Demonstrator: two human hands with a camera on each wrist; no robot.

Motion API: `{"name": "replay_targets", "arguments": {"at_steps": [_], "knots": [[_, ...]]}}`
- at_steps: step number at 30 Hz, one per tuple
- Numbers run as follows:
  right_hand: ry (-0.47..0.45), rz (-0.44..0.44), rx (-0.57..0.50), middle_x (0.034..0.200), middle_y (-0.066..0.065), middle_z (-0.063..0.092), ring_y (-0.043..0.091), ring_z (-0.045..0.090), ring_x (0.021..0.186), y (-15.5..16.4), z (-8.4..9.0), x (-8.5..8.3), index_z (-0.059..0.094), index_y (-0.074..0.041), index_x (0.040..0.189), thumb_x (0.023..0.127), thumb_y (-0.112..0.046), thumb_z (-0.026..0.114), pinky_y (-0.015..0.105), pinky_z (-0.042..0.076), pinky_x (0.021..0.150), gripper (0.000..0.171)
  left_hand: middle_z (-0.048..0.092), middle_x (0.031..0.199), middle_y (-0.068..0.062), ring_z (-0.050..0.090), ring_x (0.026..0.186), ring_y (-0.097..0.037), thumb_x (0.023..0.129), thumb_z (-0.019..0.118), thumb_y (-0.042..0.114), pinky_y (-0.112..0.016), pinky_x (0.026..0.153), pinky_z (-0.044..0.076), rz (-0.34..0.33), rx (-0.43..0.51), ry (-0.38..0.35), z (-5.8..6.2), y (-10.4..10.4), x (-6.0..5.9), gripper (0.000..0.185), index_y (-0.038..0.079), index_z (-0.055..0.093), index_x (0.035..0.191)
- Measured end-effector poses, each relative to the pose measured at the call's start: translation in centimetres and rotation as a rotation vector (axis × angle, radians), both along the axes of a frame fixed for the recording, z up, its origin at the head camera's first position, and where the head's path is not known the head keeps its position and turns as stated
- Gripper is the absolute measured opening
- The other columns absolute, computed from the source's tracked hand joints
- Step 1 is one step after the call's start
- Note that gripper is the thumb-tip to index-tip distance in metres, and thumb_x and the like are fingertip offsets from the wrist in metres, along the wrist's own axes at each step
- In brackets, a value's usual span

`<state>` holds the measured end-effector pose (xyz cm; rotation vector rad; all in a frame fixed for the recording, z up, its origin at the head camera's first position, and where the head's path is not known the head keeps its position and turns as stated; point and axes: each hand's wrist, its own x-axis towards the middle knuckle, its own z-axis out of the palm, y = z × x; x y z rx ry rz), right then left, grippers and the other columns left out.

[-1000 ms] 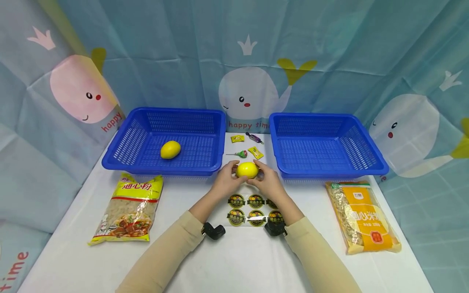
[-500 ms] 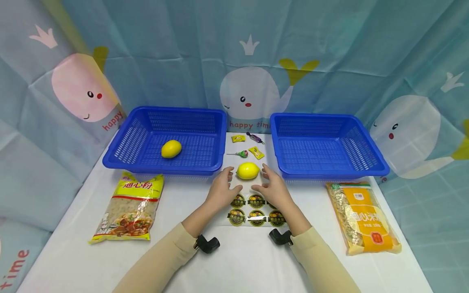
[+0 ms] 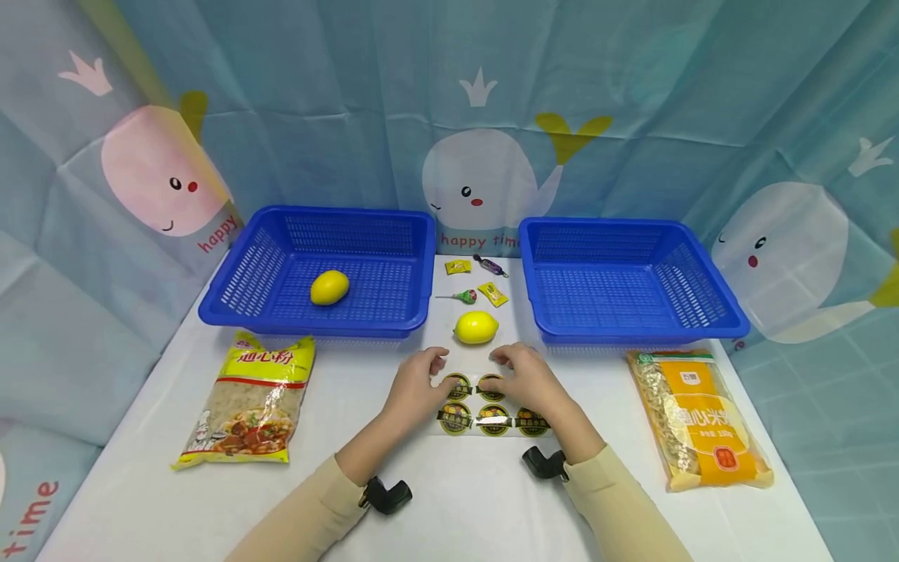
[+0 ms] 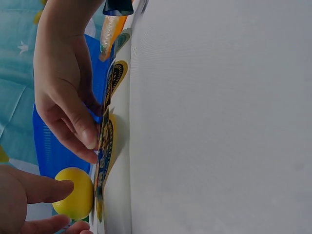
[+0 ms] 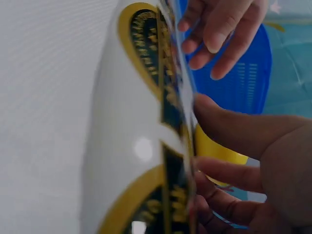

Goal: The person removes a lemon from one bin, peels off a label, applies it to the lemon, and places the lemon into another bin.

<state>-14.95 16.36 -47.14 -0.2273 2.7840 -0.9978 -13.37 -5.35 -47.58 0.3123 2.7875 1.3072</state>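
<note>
Your left hand (image 3: 416,384) and right hand (image 3: 525,378) lie apart on the sticker sheet (image 3: 492,407), fingers loosely bent and resting on its far edge; neither grips anything, though the right wrist view hints your right fingertips (image 5: 204,105) press the sheet's lifted edge, and whether they pinch it cannot be told. Count two lemons: one lemon on the table (image 3: 475,327) just beyond your hands, between the baskets, and one lemon in the left basket (image 3: 329,287). There are two blue baskets, left basket (image 3: 232,275) and right basket (image 3: 709,281). Four small sweets (image 3: 474,281) lie behind the near lemon. Two pasta bags flank you: a yellow bag (image 3: 250,398) and an orange bag (image 3: 698,416). Your hands partly cover the sheet's stickers: six round labels can be made out, some of them only in part.
</note>
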Motion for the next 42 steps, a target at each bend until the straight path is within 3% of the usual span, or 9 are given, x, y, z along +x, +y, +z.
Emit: {"name": "replay_targets", "arguments": {"at_steps": [6, 11, 16, 22, 28, 35, 42], "knots": [[-0.004, 0.068, 0.047, 0.099, 0.001, 0.064, 0.02, 0.055, 0.096, -0.1, -0.3, -0.1, 0.072, -0.014, 0.095, 0.078, -0.029, 0.089, 0.041, 0.048, 0.09, 0.029, 0.068, 0.102, -0.01, 0.06, 0.091, -0.024, 0.084, 0.079, 0.014, -0.039, 0.082, 0.051, -0.015, -0.054, 0.035, -0.2, -0.2, 0.5, 0.04, 0.002, 0.067, 0.121], [-0.016, 0.069, 0.043, 0.095, -0.001, 0.064, 0.018, 0.055, 0.093, -0.1, -0.1, -0.2, 0.069, -0.016, 0.086, 0.078, -0.026, 0.089, 0.041, 0.048, 0.089, 0.024, 0.068, 0.107, -0.009, 0.062, 0.102, -0.026, 0.084, 0.079, 0.014, -0.044, 0.091, 0.053, -0.027, -0.117, 0.108, 0.0, -0.3, 0.7, 0.035, 0.005, 0.07, 0.117], [-0.058, 0.11, -0.037, 0.089, -0.004, 0.066, 0.014, 0.06, 0.084, -0.2, 0.7, -0.2, 0.065, -0.015, 0.098, 0.082, -0.02, 0.085, 0.038, 0.05, 0.085, 0.026, 0.067, 0.113, -0.009, 0.061, 0.112, -0.03, 0.085, 0.079, 0.013, -0.046, 0.098, 0.051, -0.041, -0.197, 0.188, 0.3, -0.3, 0.9, 0.031, 0.008, 0.071, 0.114], [-0.071, 0.189, -0.124, 0.087, -0.005, 0.067, 0.013, 0.06, 0.081, 0.3, 1.7, -0.5, 0.068, -0.013, 0.12, 0.086, -0.018, 0.081, 0.037, 0.05, 0.084, 0.037, 0.067, 0.11, -0.008, 0.061, 0.109, -0.029, 0.086, 0.079, 0.015, -0.044, 0.097, 0.051, -0.039, -0.242, 0.245, 0.8, -0.1, 0.9, 0.026, 0.008, 0.072, 0.11], [-0.084, 0.231, -0.168, 0.091, -0.004, 0.068, 0.014, 0.06, 0.086, 0.7, 2.0, -0.9, 0.071, -0.013, 0.119, 0.088, -0.021, 0.08, 0.036, 0.05, 0.084, 0.033, 0.068, 0.108, -0.007, 0.061, 0.105, -0.027, 0.085, 0.079, 0.015, -0.043, 0.094, 0.052, -0.04, -0.21, 0.252, 1.4, -0.1, 1.1, 0.021, 0.009, 0.073, 0.105], [-0.12, 0.255, -0.184, 0.089, -0.003, 0.067, 0.016, 0.059, 0.083, 1.1, 1.4, -1.6, 0.073, -0.015, 0.112, 0.087, -0.025, 0.081, 0.033, 0.05, 0.079, 0.028, 0.07, 0.096, -0.003, 0.062, 0.094, -0.025, 0.085, 0.078, 0.009, -0.042, 0.085, 0.052, -0.032, -0.129, 0.248, 2.5, -0.3, 1.2, 0.012, 0.014, 0.067, 0.086], [-0.085, 0.251, -0.112, 0.086, -0.004, 0.067, 0.012, 0.057, 0.079, 1.0, 0.0, -2.2, 0.073, -0.012, 0.104, 0.084, -0.022, 0.083, 0.03, 0.049, 0.076, 0.025, 0.074, 0.087, -0.002, 0.069, 0.08, -0.018, 0.093, 0.07, 0.009, -0.036, 0.075, 0.055, -0.045, 0.011, 0.107, 3.2, -0.4, 1.1, 0.01, 0.013, 0.062, 0.09]]}}
